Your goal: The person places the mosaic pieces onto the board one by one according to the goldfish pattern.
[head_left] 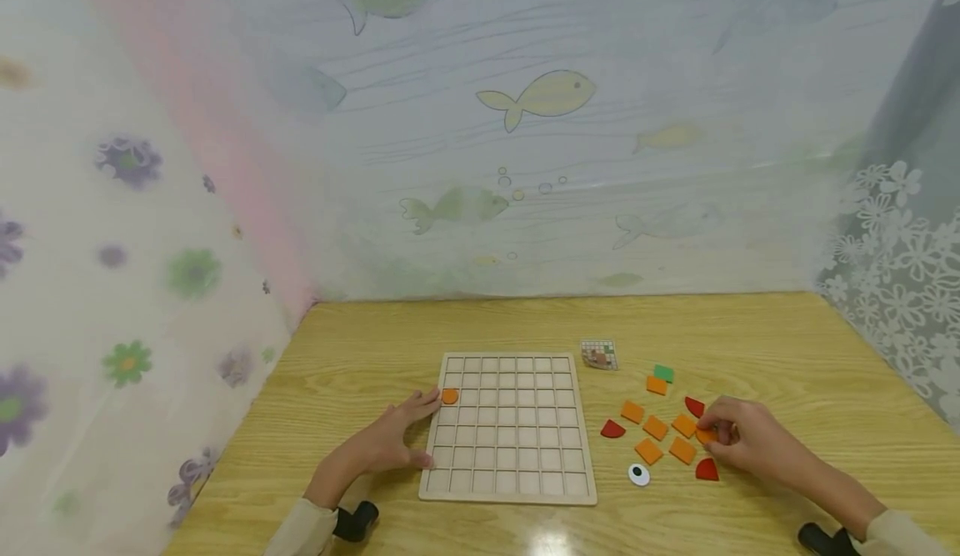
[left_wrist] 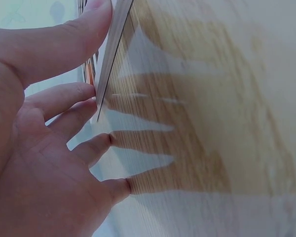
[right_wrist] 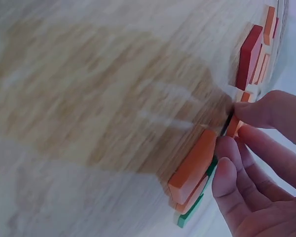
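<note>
While the left hand [head_left: 386, 442] is touching the left edge of a gridded board [head_left: 507, 436] with fingers spread, the right hand [head_left: 744, 436] is pinching an orange piece [head_left: 705, 437] among loose pieces [head_left: 655, 428] lying right of the board; an orange disc [head_left: 449, 396] is sitting in the grid's left column.

Several square tiles [head_left: 656, 428] are showing orange, quarter-round tiles [head_left: 612, 429] red; the eye disc [head_left: 638, 475] is ringing black with white, the gridded board [head_left: 508, 501] is showing pale beige, the tabletop [head_left: 375, 331] yellowish wood grain, the backdrop [head_left: 547, 247] pastel fish
</note>
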The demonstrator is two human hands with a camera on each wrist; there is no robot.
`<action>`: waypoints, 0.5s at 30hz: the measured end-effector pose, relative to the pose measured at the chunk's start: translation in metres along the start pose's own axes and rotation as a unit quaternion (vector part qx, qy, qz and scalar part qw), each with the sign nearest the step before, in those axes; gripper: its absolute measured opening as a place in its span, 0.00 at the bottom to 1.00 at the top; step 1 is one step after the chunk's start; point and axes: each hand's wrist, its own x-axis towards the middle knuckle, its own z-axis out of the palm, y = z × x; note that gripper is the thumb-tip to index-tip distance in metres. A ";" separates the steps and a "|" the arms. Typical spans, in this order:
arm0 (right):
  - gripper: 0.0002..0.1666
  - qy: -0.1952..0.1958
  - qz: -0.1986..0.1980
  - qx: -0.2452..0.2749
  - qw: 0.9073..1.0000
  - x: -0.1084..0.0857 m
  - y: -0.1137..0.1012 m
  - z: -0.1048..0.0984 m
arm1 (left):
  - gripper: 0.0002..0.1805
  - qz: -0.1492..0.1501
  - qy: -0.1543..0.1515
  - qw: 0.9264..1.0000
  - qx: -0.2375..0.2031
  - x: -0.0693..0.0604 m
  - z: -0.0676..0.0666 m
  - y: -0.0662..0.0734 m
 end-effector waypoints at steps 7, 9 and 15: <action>0.09 0.024 -0.006 0.005 1.000 0.009 -0.006 -0.002 | 0.48 0.002 -0.002 1.000 -0.001 -0.001 0.000 0.001; 0.08 0.022 -0.015 0.013 1.000 0.013 -0.010 -0.002 | 0.48 0.003 -0.002 1.000 -0.002 -0.001 0.000 0.001; 0.11 0.026 -0.046 0.032 0.998 0.027 -0.028 0.002 | 0.48 0.002 -0.003 1.000 -0.003 -0.002 -0.001 0.002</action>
